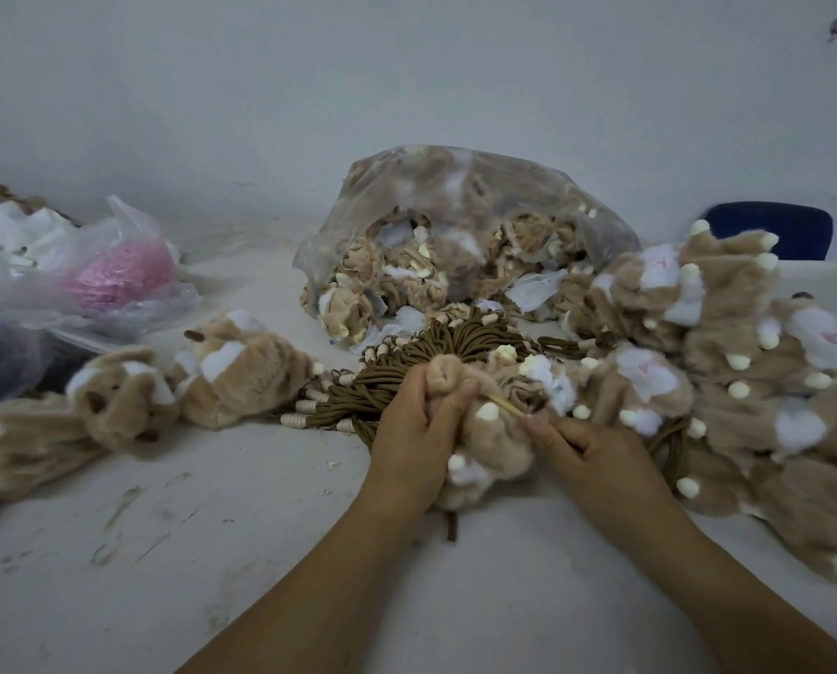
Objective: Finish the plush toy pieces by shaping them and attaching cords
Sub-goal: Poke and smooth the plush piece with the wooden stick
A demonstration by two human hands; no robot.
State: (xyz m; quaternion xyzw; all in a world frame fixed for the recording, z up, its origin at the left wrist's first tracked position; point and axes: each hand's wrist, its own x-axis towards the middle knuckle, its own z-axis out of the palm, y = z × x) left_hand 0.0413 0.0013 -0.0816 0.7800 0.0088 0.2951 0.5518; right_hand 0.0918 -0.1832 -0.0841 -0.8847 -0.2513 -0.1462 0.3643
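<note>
My left hand (414, 432) grips the plush piece (491, 447), fingers curled; my right hand (596, 457) pinches a thin stick (504, 406) against it; brown cords (455, 340) lie just beyond both.

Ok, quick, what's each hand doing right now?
Left hand: closed, gripping the plush piece.
Right hand: closed, pinching a stick.

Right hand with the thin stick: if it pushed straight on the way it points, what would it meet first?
Probably the plush piece that the left hand grips. The right hand pinches the stick, which is aimed up and left into that piece, close to the left thumb. Depth is unclear.
</note>
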